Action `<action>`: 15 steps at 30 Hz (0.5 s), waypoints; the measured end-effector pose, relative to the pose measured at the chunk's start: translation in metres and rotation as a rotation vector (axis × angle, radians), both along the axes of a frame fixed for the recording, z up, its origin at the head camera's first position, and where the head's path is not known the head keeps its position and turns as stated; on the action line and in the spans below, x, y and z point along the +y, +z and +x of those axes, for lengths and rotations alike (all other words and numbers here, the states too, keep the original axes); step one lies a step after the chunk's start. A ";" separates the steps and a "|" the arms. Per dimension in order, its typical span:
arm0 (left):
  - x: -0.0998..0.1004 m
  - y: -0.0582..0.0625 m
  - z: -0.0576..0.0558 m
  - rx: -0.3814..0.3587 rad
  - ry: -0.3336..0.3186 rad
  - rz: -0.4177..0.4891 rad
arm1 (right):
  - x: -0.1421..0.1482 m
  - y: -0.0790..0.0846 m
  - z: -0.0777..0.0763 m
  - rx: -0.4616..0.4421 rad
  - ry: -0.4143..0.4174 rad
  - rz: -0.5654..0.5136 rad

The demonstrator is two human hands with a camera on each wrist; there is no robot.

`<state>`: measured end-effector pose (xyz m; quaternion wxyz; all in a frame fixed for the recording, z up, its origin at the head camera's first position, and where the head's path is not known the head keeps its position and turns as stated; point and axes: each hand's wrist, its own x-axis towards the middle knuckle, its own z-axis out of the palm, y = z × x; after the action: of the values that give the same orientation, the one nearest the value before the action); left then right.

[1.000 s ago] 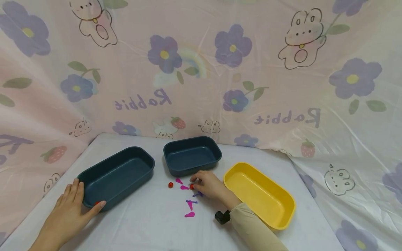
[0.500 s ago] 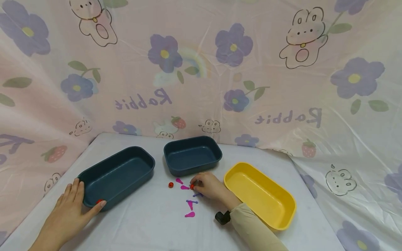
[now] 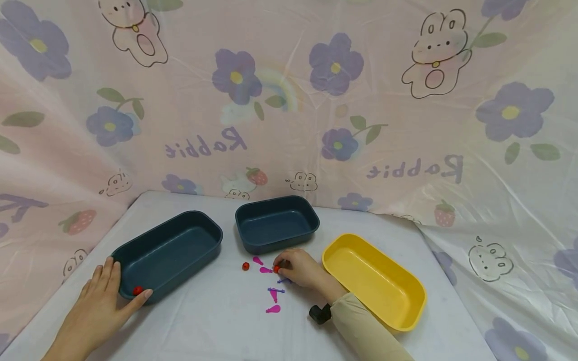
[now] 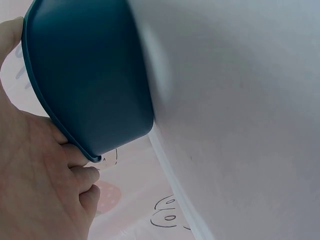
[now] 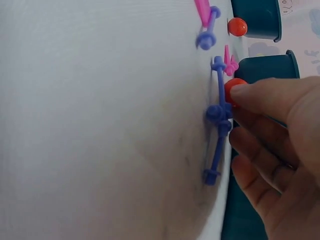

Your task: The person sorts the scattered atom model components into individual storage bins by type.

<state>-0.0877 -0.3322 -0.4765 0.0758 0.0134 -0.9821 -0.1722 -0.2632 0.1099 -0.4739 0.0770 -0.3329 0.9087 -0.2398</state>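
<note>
Pastel curtain (image 3: pixel 289 118) (rabbit-and-flower print) hanging behind white-covered table (image 3: pixel 203 323).

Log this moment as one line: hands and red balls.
left hand: touches left tray | right hand: pinches red ball | second ball: on table | third ball: inside left tray

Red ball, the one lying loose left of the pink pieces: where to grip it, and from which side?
Pinch the red ball across its middle, thumb and finger opposite: it's round, nothing to hook. I'd come from above, leaning in from the left: pink pieces lie to its right, the middle blue tray stands behind, and just cloth shows beside it leftward.
</note>
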 end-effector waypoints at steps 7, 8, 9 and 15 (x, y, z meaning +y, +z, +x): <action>0.000 0.000 0.000 0.000 0.002 0.000 | 0.000 0.002 0.002 -0.007 -0.017 -0.012; 0.000 0.000 0.000 -0.001 0.003 0.000 | -0.001 0.003 0.003 -0.006 -0.018 -0.015; 0.000 0.000 0.000 -0.001 0.003 0.001 | -0.001 0.003 0.003 -0.008 -0.021 -0.019; 0.001 0.000 0.002 0.021 0.003 0.002 | -0.002 0.004 0.005 -0.005 -0.024 -0.053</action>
<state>-0.0861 -0.3308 -0.4767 0.0861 0.0129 -0.9810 -0.1731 -0.2583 0.1081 -0.4696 0.0676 -0.3231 0.9059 -0.2655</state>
